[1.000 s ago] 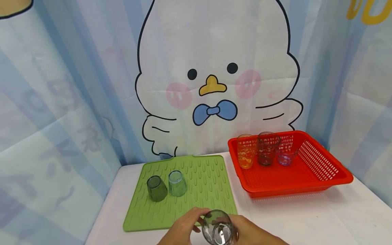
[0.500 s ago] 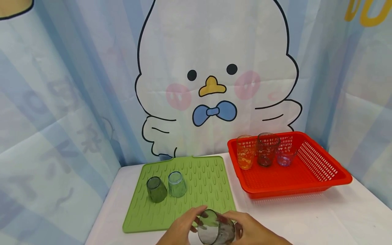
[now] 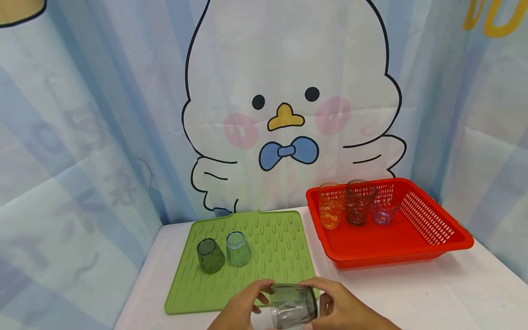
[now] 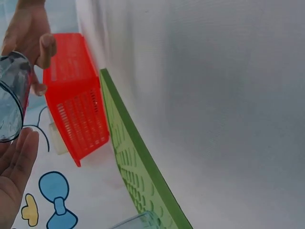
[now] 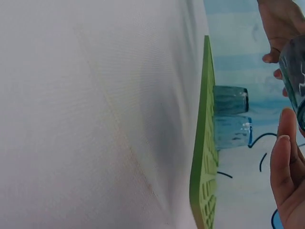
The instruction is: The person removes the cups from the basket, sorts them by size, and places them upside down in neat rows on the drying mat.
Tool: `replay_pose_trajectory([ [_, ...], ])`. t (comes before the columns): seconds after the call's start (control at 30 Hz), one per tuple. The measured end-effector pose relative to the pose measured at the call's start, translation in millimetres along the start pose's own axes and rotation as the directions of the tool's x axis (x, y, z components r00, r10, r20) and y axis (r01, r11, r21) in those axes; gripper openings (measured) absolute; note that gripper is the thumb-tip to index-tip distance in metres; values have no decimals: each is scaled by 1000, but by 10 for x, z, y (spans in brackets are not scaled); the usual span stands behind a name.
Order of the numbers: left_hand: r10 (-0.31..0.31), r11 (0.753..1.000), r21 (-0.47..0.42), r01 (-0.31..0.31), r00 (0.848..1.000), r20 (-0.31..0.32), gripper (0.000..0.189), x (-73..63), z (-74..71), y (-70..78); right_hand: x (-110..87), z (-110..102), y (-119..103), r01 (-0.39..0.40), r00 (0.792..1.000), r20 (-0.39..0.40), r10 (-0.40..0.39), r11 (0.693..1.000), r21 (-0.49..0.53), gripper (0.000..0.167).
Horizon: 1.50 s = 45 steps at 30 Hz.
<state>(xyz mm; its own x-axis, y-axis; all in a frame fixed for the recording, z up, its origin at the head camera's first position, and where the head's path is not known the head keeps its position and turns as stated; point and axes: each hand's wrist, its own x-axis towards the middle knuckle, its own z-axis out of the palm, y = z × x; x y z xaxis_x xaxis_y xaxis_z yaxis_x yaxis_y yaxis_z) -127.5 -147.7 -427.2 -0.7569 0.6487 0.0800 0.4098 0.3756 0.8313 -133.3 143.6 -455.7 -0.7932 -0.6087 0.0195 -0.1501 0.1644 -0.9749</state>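
Note:
A grey-tinted drinking glass (image 3: 291, 306) is held on its side above the table's near edge. My left hand (image 3: 241, 307) holds its left end, and my right hand (image 3: 344, 306) grips the right end with thumb and fingers. In the left wrist view, the glass (image 4: 12, 93) is between my left hand (image 4: 14, 176) and right hand (image 4: 29, 36). The right wrist view cuts the glass (image 5: 294, 71) off at its edge. Beyond the hands, a dark green glass (image 3: 211, 256) and a pale blue-green glass (image 3: 238, 250) stand side by side on a green drying mat (image 3: 276, 247).
At the back right, a red plastic basket (image 3: 396, 256) holds an orange glass (image 3: 330, 208), a dark glass mug (image 3: 359, 204) and a low purple glass (image 3: 384, 214). White cloth (image 3: 412, 298) covers the table. A curtain with a cartoon bird (image 3: 288, 59) hangs behind.
The grey glass has turned between my hands, from its mouth facing up toward the head camera to lying sideways. My right hand's grip has shifted to its right end. The other glasses stay put.

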Motion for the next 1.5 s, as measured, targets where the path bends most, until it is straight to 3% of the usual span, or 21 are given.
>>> replay_pose_trajectory([
  [0.13, -29, 999, -38, 29, 999, 17, 78, 6, -4, -41, 3, 15, 14, 76, 997, -14, -76, 997, 11, 58],
  [0.37, -114, 992, -44, 116, 992, 45, 80, 34, -4, -83, 25, 74, 15, 237, 971, -44, -235, 970, 45, 59],
  [0.47, -137, 990, -28, 138, 989, 54, 80, 49, 21, -193, 41, 101, 2, 280, 959, -60, -277, 959, 44, 59],
  [0.57, -172, 985, -16, 174, 981, 86, 83, 84, 80, -533, 56, 137, -11, 291, 956, -63, -287, 952, 91, 58],
  [0.7, -222, 972, -47, 229, 968, 119, 82, 149, 227, -1195, 70, 185, -32, 277, 961, -47, -274, 940, 199, 56],
  [0.8, -236, 966, -72, 246, 964, 123, 80, 177, 301, -1448, 74, 204, -59, 263, 965, -39, -261, 936, 236, 54],
  [1.07, -210, 972, -73, 225, 963, 171, 85, 160, 261, -1496, 83, 217, -80, 278, 960, -83, -268, 946, 164, 52],
  [1.27, -201, 972, -82, 218, 963, 181, 83, 22, 130, -1545, 71, 186, -85, 263, 963, -101, -250, 952, 157, 53],
  [1.4, -228, 972, -21, 232, 968, 107, 74, -137, -64, -1150, 61, 150, -94, 220, 972, -121, -204, 964, 146, 53],
  [1.5, -275, 961, 26, 274, 960, 47, 66, -237, -207, -808, 59, 125, -91, 183, 976, -144, -165, 975, 125, 55],
])
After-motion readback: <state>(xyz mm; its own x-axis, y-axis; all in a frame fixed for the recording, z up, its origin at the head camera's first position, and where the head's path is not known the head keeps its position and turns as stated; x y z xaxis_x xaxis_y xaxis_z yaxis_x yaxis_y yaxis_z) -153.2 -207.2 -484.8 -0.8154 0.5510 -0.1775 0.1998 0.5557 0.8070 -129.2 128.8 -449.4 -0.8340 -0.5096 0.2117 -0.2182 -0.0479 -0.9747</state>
